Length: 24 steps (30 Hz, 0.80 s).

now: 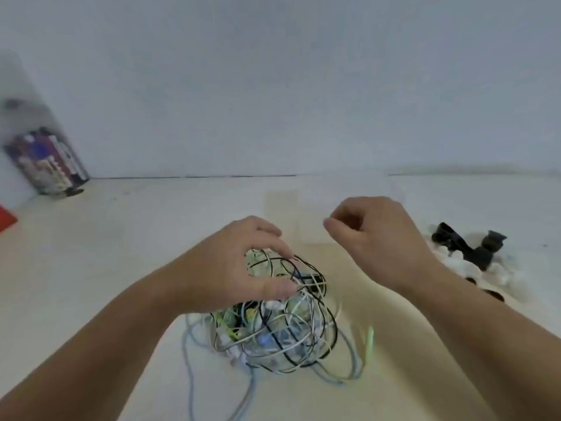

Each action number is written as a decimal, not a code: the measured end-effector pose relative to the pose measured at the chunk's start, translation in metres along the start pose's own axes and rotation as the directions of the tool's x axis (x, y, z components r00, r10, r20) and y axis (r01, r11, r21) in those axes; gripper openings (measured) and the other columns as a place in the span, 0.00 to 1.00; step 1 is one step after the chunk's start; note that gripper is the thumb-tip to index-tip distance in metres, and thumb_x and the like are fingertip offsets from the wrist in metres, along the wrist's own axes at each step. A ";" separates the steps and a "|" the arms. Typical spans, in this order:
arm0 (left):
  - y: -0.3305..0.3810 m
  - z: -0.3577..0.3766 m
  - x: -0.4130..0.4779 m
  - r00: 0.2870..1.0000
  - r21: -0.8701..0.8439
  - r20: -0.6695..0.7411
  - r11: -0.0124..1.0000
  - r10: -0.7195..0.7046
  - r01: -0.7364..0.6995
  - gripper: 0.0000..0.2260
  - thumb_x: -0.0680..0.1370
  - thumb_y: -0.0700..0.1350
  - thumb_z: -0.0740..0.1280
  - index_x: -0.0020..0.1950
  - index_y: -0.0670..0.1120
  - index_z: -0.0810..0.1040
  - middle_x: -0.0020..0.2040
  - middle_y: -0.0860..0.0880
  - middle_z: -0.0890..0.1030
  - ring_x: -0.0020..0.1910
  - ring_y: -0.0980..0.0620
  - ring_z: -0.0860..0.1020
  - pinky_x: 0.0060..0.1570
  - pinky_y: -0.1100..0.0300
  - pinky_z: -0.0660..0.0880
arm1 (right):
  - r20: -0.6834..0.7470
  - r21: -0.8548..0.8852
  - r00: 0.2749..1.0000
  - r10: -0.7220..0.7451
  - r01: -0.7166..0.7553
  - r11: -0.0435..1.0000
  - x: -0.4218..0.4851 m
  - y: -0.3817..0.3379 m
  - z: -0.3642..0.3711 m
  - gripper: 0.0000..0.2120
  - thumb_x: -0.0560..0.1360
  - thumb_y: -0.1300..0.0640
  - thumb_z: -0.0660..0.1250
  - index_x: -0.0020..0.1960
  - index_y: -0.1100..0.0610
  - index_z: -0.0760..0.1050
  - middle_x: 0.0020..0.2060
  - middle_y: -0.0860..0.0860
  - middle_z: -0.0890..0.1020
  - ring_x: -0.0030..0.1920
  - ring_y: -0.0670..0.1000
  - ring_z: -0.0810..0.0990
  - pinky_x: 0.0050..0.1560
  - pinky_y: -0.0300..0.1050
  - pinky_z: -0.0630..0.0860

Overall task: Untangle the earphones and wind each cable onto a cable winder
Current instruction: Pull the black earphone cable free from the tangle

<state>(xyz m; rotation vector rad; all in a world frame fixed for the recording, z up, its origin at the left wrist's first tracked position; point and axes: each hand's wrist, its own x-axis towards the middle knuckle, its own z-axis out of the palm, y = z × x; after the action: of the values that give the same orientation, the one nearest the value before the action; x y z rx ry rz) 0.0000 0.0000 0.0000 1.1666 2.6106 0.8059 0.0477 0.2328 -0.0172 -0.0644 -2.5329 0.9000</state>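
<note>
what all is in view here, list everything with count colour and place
cable tangle: one heap; black, white and pale blue strands; centre of the table
printed can: one; multicoloured, blurred; far left by the wall
red object: one; red; cut off at the left edge
black pieces: a few, count unclear; black; right side, on the white material
white material: one patch; white; right side of the table
table: one; cream; lower half of the view
wall: one; pale grey; behind the table
left hand: one; grips the top of the cable tangle
right hand: one; raised right of the tangle, fingers curled; unclear whether it pinches a strand
</note>
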 end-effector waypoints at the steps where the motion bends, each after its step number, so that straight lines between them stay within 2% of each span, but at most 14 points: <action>1: -0.001 0.006 -0.010 0.995 -0.029 0.088 0.998 -0.045 0.048 0.32 0.60 0.75 0.69 0.63 0.72 0.72 0.69 0.72 0.62 0.70 0.71 0.62 0.67 0.64 0.64 | 0.052 0.047 0.997 0.060 -0.062 0.997 -0.010 0.003 0.003 0.11 0.76 0.49 0.67 0.38 0.53 0.80 0.31 0.47 0.81 0.33 0.45 0.78 0.36 0.42 0.73; 3: -0.006 0.023 -0.027 0.977 0.082 0.194 0.994 -0.088 0.073 0.44 0.57 0.74 0.73 0.71 0.72 0.62 0.74 0.71 0.51 0.75 0.67 0.54 0.73 0.59 0.60 | 0.148 0.115 0.978 0.145 -0.163 0.980 -0.026 0.006 0.009 0.15 0.77 0.47 0.66 0.38 0.56 0.80 0.32 0.52 0.82 0.29 0.47 0.78 0.37 0.45 0.75; 4: -0.010 0.035 -0.034 0.980 0.157 0.184 0.986 -0.077 0.048 0.47 0.57 0.73 0.75 0.73 0.71 0.59 0.75 0.70 0.48 0.75 0.66 0.52 0.75 0.58 0.58 | 0.200 0.134 0.965 0.170 -0.199 0.971 -0.034 0.009 0.013 0.15 0.77 0.47 0.66 0.39 0.56 0.80 0.32 0.52 0.82 0.29 0.47 0.78 0.37 0.45 0.75; 5: -0.011 0.046 -0.035 0.992 0.180 0.115 0.983 -0.059 0.038 0.47 0.58 0.71 0.76 0.74 0.69 0.59 0.75 0.69 0.48 0.75 0.65 0.52 0.75 0.58 0.58 | 0.236 0.118 0.955 0.181 -0.213 0.970 -0.037 0.011 0.018 0.14 0.77 0.47 0.66 0.40 0.55 0.80 0.31 0.51 0.82 0.29 0.46 0.78 0.37 0.45 0.75; 8: -0.009 0.058 -0.019 0.999 0.111 -0.043 0.993 -0.029 0.034 0.40 0.62 0.64 0.79 0.71 0.65 0.66 0.73 0.67 0.55 0.72 0.65 0.58 0.73 0.63 0.60 | 0.271 0.037 0.934 0.232 -0.251 0.967 -0.028 0.013 0.024 0.08 0.77 0.51 0.67 0.42 0.52 0.81 0.30 0.48 0.82 0.28 0.44 0.79 0.36 0.43 0.75; 10: -0.012 0.049 -0.001 1.000 0.085 -0.012 0.996 -0.025 0.026 0.37 0.62 0.61 0.80 0.68 0.64 0.70 0.70 0.67 0.60 0.70 0.65 0.63 0.71 0.62 0.64 | 0.277 0.098 0.902 0.332 -0.370 0.924 -0.010 0.017 0.022 0.07 0.76 0.57 0.67 0.42 0.57 0.82 0.31 0.53 0.85 0.27 0.51 0.81 0.34 0.45 0.77; 12: -0.013 0.036 0.020 0.998 0.155 0.059 0.988 -0.028 0.019 0.36 0.62 0.60 0.81 0.67 0.63 0.72 0.68 0.67 0.64 0.67 0.64 0.67 0.69 0.60 0.67 | 0.204 0.126 0.884 0.421 -0.451 0.884 0.007 0.025 0.017 0.08 0.73 0.62 0.65 0.41 0.65 0.81 0.29 0.57 0.84 0.25 0.54 0.80 0.33 0.47 0.79; 14: -0.011 0.025 0.037 0.993 0.146 0.103 0.988 -0.061 0.046 0.36 0.59 0.64 0.81 0.65 0.63 0.73 0.65 0.67 0.68 0.64 0.63 0.71 0.67 0.58 0.70 | 0.109 0.092 0.890 0.442 -0.452 0.887 0.018 0.032 0.017 0.08 0.70 0.63 0.64 0.38 0.66 0.80 0.27 0.57 0.83 0.25 0.54 0.80 0.35 0.48 0.81; 15: -0.008 0.021 0.043 0.993 0.079 0.095 0.995 -0.071 0.064 0.36 0.57 0.70 0.78 0.62 0.63 0.75 0.63 0.67 0.71 0.62 0.62 0.74 0.65 0.57 0.72 | 0.082 0.040 0.905 0.417 -0.421 0.906 0.020 0.033 0.020 0.08 0.69 0.61 0.64 0.36 0.63 0.81 0.28 0.55 0.83 0.27 0.54 0.81 0.37 0.50 0.82; 17: -0.013 0.022 0.053 0.999 -0.059 -0.025 0.998 -0.035 0.034 0.38 0.55 0.82 0.65 0.56 0.61 0.79 0.55 0.63 0.80 0.55 0.61 0.79 0.59 0.55 0.76 | 0.091 -0.089 0.938 0.335 -0.327 0.941 0.022 0.038 0.032 0.08 0.70 0.59 0.65 0.37 0.56 0.82 0.31 0.50 0.84 0.35 0.51 0.82 0.41 0.47 0.80; 19: -0.015 0.025 0.052 0.972 -0.077 -0.235 0.997 0.009 -0.028 0.35 0.62 0.83 0.57 0.46 0.56 0.82 0.40 0.59 0.83 0.40 0.60 0.81 0.47 0.58 0.78 | 0.111 -0.137 0.958 0.265 -0.250 0.959 0.021 0.036 0.034 0.07 0.74 0.56 0.65 0.43 0.50 0.82 0.35 0.45 0.83 0.40 0.49 0.81 0.42 0.43 0.76; 21: -0.017 0.031 0.048 0.918 -0.158 -0.397 0.984 0.018 -0.087 0.28 0.74 0.72 0.58 0.37 0.49 0.81 0.24 0.55 0.74 0.23 0.58 0.72 0.30 0.66 0.70 | 0.163 -0.142 0.962 0.217 -0.195 0.970 0.017 0.036 0.035 0.08 0.76 0.52 0.65 0.50 0.47 0.82 0.40 0.42 0.82 0.44 0.46 0.80 0.45 0.42 0.74; 22: -0.015 0.033 0.048 0.890 -0.161 -0.456 0.984 -0.005 -0.077 0.25 0.78 0.66 0.59 0.34 0.48 0.80 0.21 0.54 0.71 0.19 0.57 0.68 0.26 0.68 0.65 | 0.195 -0.168 0.961 0.194 -0.162 0.972 0.016 0.036 0.035 0.09 0.77 0.48 0.65 0.53 0.47 0.82 0.43 0.42 0.83 0.46 0.46 0.80 0.48 0.42 0.75; 24: -0.016 0.037 0.051 0.850 -0.063 -0.526 0.998 -0.023 -0.012 0.15 0.78 0.57 0.64 0.36 0.51 0.78 0.25 0.54 0.76 0.20 0.55 0.71 0.25 0.66 0.65 | 0.246 -0.256 0.958 0.147 -0.082 0.963 0.015 0.036 0.036 0.11 0.77 0.43 0.65 0.55 0.45 0.82 0.45 0.42 0.82 0.47 0.46 0.79 0.50 0.44 0.75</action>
<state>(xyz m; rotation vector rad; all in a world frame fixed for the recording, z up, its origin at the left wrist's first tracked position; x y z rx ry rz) -0.0320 0.0436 -0.0365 1.0289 2.9734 1.3683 0.0152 0.2425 -0.0584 -0.1813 -2.9061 0.6705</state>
